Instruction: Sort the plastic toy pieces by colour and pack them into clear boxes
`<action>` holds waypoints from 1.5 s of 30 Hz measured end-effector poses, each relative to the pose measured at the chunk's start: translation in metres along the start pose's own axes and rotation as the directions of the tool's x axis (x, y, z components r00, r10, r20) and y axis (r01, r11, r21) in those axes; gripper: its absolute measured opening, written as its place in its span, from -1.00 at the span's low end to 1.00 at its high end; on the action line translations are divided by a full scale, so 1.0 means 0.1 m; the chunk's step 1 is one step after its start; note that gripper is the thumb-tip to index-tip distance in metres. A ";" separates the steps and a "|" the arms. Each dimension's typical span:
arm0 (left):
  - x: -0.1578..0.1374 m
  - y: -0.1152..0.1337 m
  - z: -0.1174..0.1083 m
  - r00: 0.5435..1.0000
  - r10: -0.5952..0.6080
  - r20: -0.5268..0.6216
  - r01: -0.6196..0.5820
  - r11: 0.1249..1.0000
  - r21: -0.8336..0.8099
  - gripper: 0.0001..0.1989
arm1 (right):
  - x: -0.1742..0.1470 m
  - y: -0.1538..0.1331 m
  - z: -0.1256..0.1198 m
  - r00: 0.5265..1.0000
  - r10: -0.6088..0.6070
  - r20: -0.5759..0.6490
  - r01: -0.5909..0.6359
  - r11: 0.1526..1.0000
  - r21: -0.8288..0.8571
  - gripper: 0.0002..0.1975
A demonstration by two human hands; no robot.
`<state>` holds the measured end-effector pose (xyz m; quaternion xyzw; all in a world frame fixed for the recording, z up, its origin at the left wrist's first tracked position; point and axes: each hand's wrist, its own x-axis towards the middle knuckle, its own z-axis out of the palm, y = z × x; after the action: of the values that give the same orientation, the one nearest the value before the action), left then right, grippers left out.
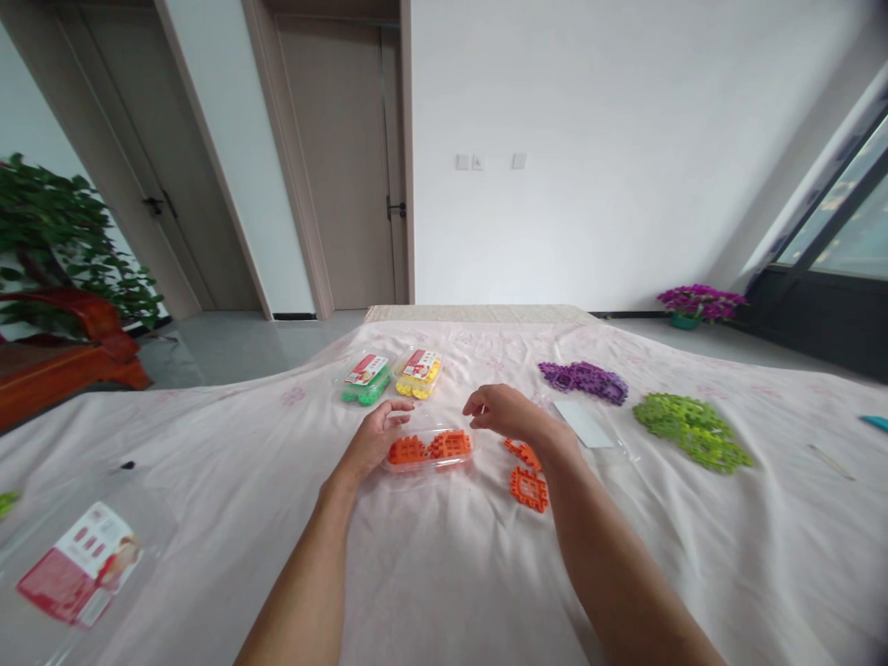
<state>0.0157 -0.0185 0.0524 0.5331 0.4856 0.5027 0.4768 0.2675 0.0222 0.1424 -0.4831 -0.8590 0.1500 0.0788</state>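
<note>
A clear plastic box (430, 465) with orange interlocking plastic pieces (450, 445) in it lies in front of me. My left hand (376, 437) is at the box's left end, thumb and fingers apart over its edge; whether it presses on the box I cannot tell. Just above the box's right far corner is my right hand (505, 410), fingers bent and apart from the thumb, with nothing visible in it. Beside my right forearm lie loose orange pieces (528, 489), partly hidden by the arm.
Beyond the box are a clear pack of green pieces (365, 379) and one of yellow pieces (419, 374). Purple pieces (586, 380) and lime green pieces (690, 432) lie to the right, near a pale card (583, 424). A labelled clear package (83, 564) is at the near left.
</note>
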 end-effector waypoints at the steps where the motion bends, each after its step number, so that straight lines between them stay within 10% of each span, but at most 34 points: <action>1: 0.01 -0.01 0.00 1.000 -0.003 -0.003 0.003 1.000 -0.005 -0.54 | -0.04 0.06 -0.05 0.999 0.038 -0.006 -0.038 0.999 0.017 -0.75; 11: 0.02 -0.03 0.00 1.000 0.019 -0.008 -0.019 1.000 -0.007 -0.47 | -0.34 0.26 -0.03 0.959 0.141 0.245 -0.114 0.986 -0.123 -0.61; 27: 0.03 -0.05 -0.01 0.999 0.043 -0.018 -0.043 0.999 -0.007 -0.53 | -0.58 0.03 -0.02 0.971 0.121 0.208 -0.061 0.960 -0.274 -0.70; 35: 0.03 -0.05 0.00 0.999 0.034 -0.035 -0.034 0.999 0.012 -0.65 | -0.31 0.00 -0.17 0.931 0.172 -0.323 -0.134 0.982 0.134 -0.61; 45: 0.01 -0.04 0.00 1.000 -0.029 0.008 0.029 0.997 -0.072 -0.59 | 0.25 -0.39 0.66 0.983 0.146 -0.111 -0.066 0.847 0.528 -0.52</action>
<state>0.0158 -0.0175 0.0486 0.5101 0.4732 0.5112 0.5046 0.2045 0.0124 0.0925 -0.5003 -0.7496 0.3455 0.2616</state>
